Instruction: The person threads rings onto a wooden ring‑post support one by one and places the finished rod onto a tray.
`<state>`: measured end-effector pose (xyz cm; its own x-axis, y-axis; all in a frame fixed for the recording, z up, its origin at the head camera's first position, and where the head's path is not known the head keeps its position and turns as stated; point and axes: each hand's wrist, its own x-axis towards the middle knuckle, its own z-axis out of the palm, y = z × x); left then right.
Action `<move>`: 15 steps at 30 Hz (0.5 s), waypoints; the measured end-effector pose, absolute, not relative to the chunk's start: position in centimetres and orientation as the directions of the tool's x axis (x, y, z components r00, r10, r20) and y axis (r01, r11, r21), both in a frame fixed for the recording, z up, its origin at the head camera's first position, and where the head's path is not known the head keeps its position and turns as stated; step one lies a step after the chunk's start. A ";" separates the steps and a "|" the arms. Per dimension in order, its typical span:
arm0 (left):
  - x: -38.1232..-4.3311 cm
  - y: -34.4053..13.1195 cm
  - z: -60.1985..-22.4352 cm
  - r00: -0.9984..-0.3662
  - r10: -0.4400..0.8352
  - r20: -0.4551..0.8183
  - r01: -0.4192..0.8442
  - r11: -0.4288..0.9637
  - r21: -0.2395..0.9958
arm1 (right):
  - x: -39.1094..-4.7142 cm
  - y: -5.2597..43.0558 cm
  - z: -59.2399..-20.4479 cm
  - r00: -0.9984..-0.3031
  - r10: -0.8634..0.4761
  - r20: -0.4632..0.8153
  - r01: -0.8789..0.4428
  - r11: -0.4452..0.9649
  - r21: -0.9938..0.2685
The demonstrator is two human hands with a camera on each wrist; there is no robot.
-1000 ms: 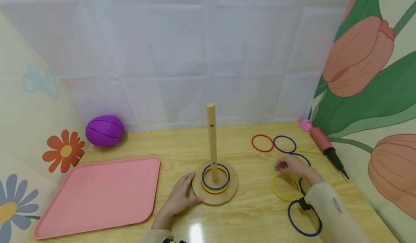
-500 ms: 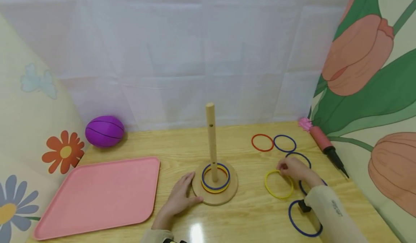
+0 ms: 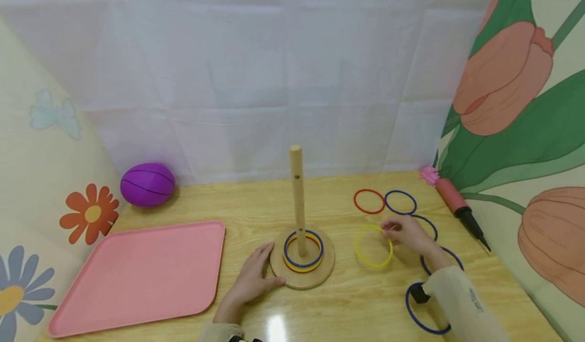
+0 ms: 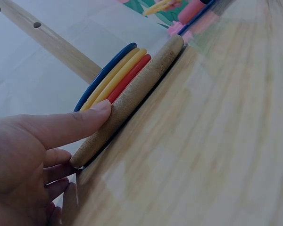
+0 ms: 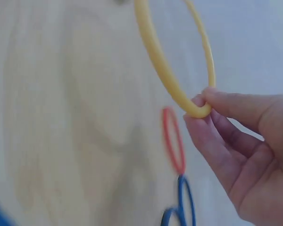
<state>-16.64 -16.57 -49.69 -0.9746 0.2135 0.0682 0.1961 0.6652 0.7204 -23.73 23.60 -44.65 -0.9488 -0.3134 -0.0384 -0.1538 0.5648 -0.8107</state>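
Note:
A wooden ring-toss stand (image 3: 298, 199) has an upright peg on a round base (image 3: 302, 279). Blue, yellow and red rings (image 3: 303, 266) lie stacked around the peg. My left hand (image 3: 250, 277) holds the base's left rim; in the left wrist view its thumb (image 4: 80, 125) presses the rim beside the rings, with the fingers at the outer edge. To the right of the stand, my right hand (image 3: 408, 232) pinches a yellow ring (image 3: 358, 253) between thumb and fingers. The right wrist view shows this yellow ring (image 5: 155, 52) raised off the table.
A red ring (image 3: 355, 202) and several blue rings (image 3: 416, 199) lie on the right side of the wooden table. Behind them is a pink and black hand pump (image 3: 452, 197). At left are a pink tray (image 3: 146, 276) and a purple ball (image 3: 148, 184).
My right hand has taken hold of the yellow ring, lifted it and moved it left toward the stand. The left hand has stayed on the base.

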 end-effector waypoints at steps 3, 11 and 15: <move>-16.6 -16.6 -49.7 -0.975 0.213 0.065 0.194 0.666 0.721 | -23.5 22.4 -43.3 -0.952 -0.302 -0.043 -0.117 0.493 -0.862; -16.5 -16.6 -49.6 -0.976 0.210 0.052 0.182 0.665 0.724 | -22.5 18.6 -38.3 -0.963 -0.268 0.041 -0.121 0.290 -0.949; -16.5 -16.6 -49.5 -0.975 0.213 0.057 0.187 0.663 0.725 | -21.9 16.6 -35.7 -0.962 -0.257 0.091 -0.138 0.168 -0.976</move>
<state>-16.50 -16.60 -49.54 -0.9754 0.2132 0.0568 0.1872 0.6633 0.7246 -21.86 16.56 -35.72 -0.9621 -0.2568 0.0914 -0.1377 0.1682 -0.9761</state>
